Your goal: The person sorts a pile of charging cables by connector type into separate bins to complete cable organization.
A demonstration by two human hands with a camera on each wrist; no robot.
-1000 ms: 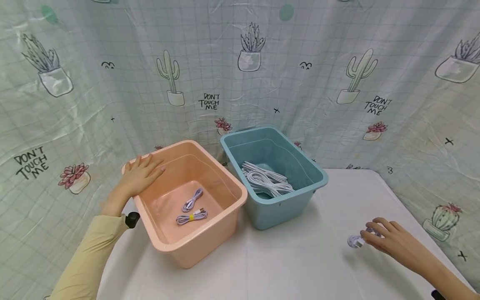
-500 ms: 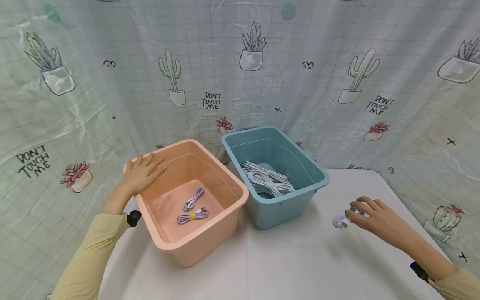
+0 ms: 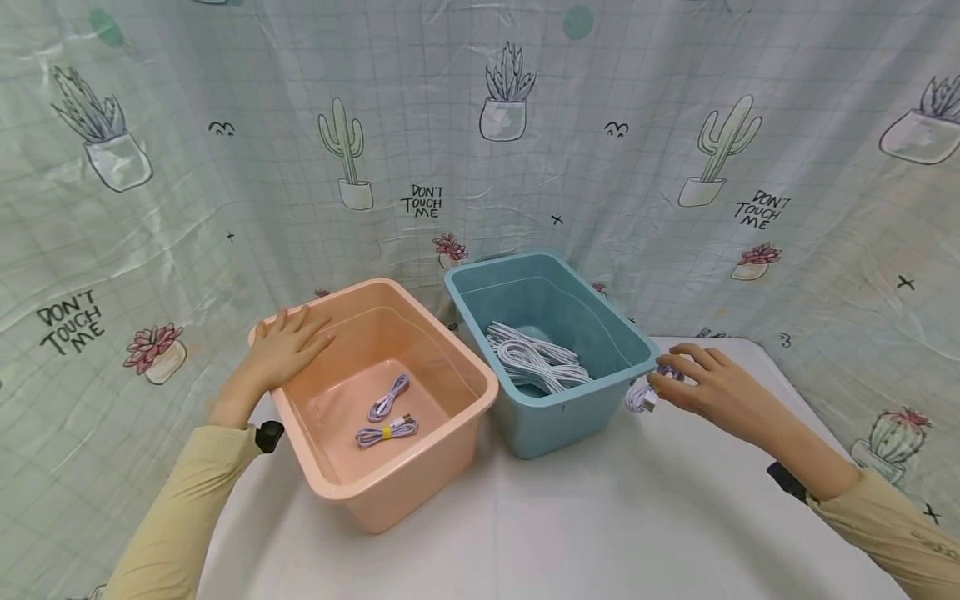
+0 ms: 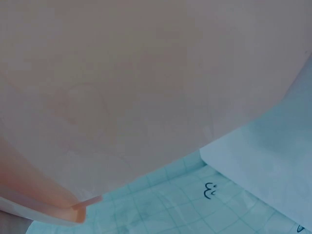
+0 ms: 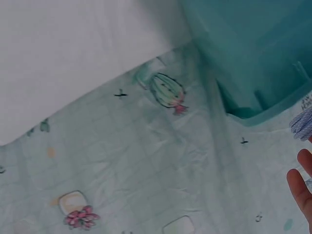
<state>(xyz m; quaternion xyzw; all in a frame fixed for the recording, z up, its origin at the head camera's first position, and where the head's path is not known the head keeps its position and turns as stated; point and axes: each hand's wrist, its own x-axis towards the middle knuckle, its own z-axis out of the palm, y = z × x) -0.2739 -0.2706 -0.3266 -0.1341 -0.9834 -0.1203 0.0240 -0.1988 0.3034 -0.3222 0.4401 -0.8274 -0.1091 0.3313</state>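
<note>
My right hand [image 3: 712, 396] pinches a coiled lavender cable [image 3: 637, 397] with a metal plug, in the air beside the right front corner of the blue bin [image 3: 562, 427]. At the right edge of the right wrist view, part of that cable [image 5: 302, 126] shows near the fingertips [image 5: 298, 183]. Across the left rim of the peach bin [image 3: 423, 479] rests my left hand [image 3: 281, 354], its fingers spread and fairly straight. Two lavender cables lie in this bin: one loosely bundled [image 3: 388, 396], the other bound with a yellow tie [image 3: 386, 431].
Several coiled white cables [image 3: 532, 360] lie inside the blue bin, which stands right of the peach bin. Both bins are on a white table [image 3: 570, 525]. A curtain [image 3: 615, 208] printed with cacti hangs behind and at the sides.
My right hand has lifted and moved left and away from me with the lavender cable, up to the blue bin's corner. The left hand has stayed on the peach rim.
</note>
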